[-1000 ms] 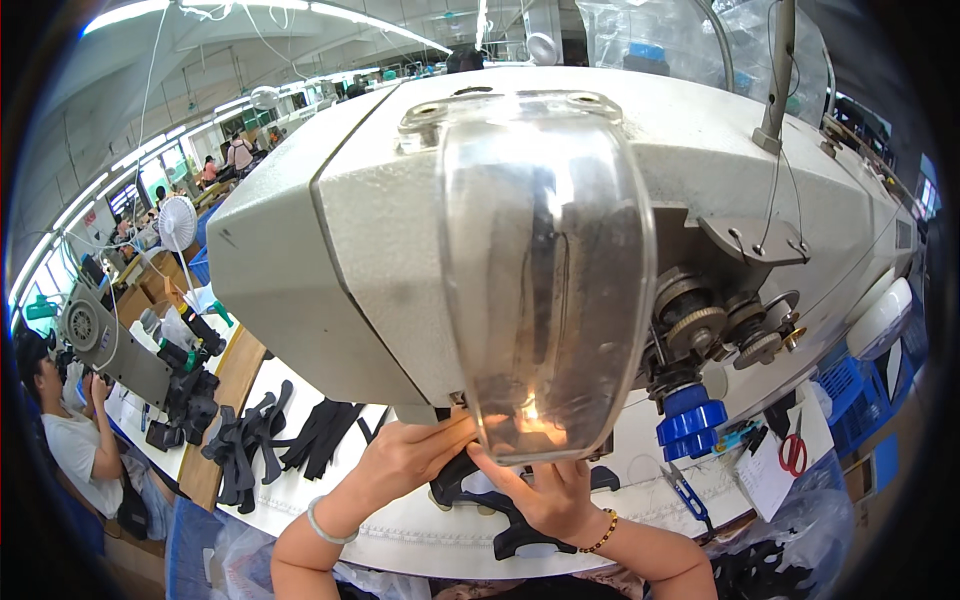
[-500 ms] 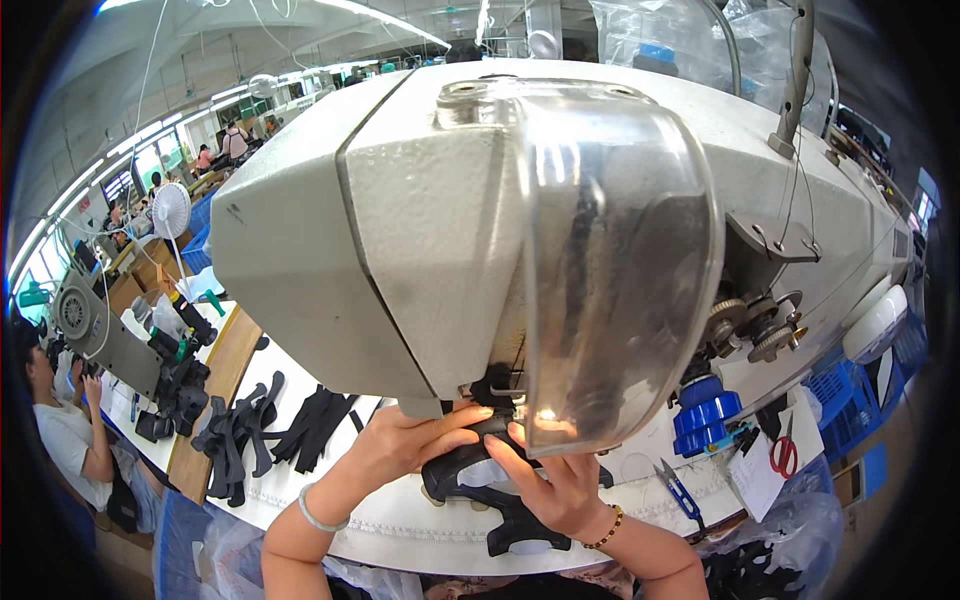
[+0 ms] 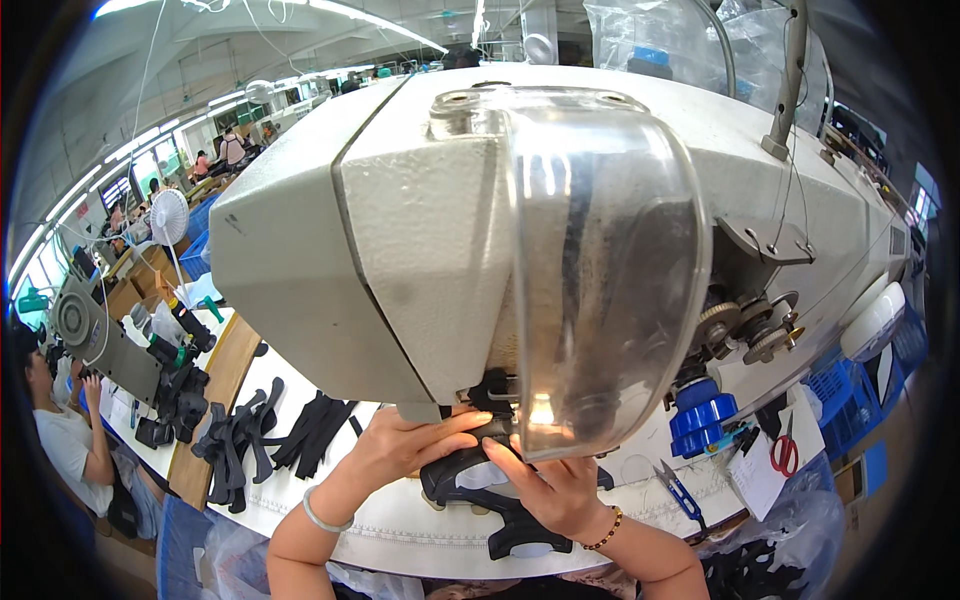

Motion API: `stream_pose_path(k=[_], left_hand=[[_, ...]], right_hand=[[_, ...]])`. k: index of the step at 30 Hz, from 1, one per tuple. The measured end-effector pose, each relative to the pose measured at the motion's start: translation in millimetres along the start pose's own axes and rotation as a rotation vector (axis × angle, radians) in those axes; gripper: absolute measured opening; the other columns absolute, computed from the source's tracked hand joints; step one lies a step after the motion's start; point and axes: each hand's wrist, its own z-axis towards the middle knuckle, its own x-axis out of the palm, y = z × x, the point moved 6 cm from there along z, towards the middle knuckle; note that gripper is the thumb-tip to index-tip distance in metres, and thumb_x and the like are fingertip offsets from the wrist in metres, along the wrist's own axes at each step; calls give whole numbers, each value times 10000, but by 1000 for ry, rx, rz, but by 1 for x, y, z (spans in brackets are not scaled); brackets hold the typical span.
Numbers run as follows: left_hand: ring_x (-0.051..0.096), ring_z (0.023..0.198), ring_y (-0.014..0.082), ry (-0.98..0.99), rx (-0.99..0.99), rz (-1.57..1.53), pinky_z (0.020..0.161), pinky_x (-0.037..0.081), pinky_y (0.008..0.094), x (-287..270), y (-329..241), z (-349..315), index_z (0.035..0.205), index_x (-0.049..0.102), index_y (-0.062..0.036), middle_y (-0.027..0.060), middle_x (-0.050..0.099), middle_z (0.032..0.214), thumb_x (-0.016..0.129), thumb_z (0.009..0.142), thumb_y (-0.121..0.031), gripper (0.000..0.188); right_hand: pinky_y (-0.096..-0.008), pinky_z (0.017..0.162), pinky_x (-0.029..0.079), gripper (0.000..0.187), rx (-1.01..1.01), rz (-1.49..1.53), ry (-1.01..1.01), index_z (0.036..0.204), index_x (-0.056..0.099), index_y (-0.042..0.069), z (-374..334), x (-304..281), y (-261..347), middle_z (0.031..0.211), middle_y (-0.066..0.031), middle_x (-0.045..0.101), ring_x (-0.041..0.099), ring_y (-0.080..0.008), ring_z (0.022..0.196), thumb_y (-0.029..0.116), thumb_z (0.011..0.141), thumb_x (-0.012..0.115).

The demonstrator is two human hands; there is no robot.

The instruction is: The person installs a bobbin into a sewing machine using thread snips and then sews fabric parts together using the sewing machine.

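Note:
A black padded piece (image 3: 515,515) with cut-out openings lies under the head of a large sewing machine (image 3: 420,240). My left hand (image 3: 405,445) holds its upper left edge, fingers together and stretched toward the needle area. From the other side, my right hand (image 3: 560,490) grips the piece with the thumb and fingertips close to the left hand's. A clear plastic guard (image 3: 610,290) hangs in front of the machine head and covers part of the right fingers. The needle and the exact stitching spot are hidden.
Black strips (image 3: 312,430) and dark curved pieces (image 3: 240,440) lie on the white table at left. To the right are blue thread snips (image 3: 680,495), red-handled scissors (image 3: 785,455), a paper sheet and a blue-capped part (image 3: 700,420). A co-worker (image 3: 75,430) sits far left.
My view has shifted slightly, so the machine sits a little further left. Both hands stay on the black piece, with hardly any movement.

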Motion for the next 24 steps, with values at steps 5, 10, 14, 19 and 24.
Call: stream_pose_path(k=[5,10,14,19,24], left_hand=[[640,722,195,-106,-74,-32,620,504,301,3,19,-8,883,720,-79,37,680,817,777,688,-219,247],[630,646,202,-209,-204,-134,577,495,301,10,33,-15,793,711,-71,33,674,766,804,668,-220,217],[631,639,199,-229,-230,-193,564,488,294,4,32,-8,741,692,-57,30,671,744,810,668,-225,218],[617,614,202,-115,-280,-142,538,467,280,11,38,-10,864,731,-114,37,674,757,755,730,-195,158],[626,623,217,-110,-238,-241,539,476,283,-2,22,3,896,728,-101,64,681,770,741,745,-163,164]], right_hand=[[-302,719,458,332,15,-22,-4,1007,711,132,0,5,-8,918,-13,573,565,-184,829,59,684,733],[-325,754,461,278,-44,-45,5,988,694,76,4,6,-5,950,-51,585,570,-208,866,75,712,730],[-324,764,471,268,-15,-66,13,992,672,60,0,6,-9,995,-69,590,573,-217,880,56,727,711],[-279,753,476,352,-42,-70,11,1057,665,93,1,7,-8,1046,-34,578,579,-178,901,68,707,692],[-251,647,410,416,-21,-92,0,1103,663,147,7,2,-8,954,14,548,541,-116,817,113,690,699]])
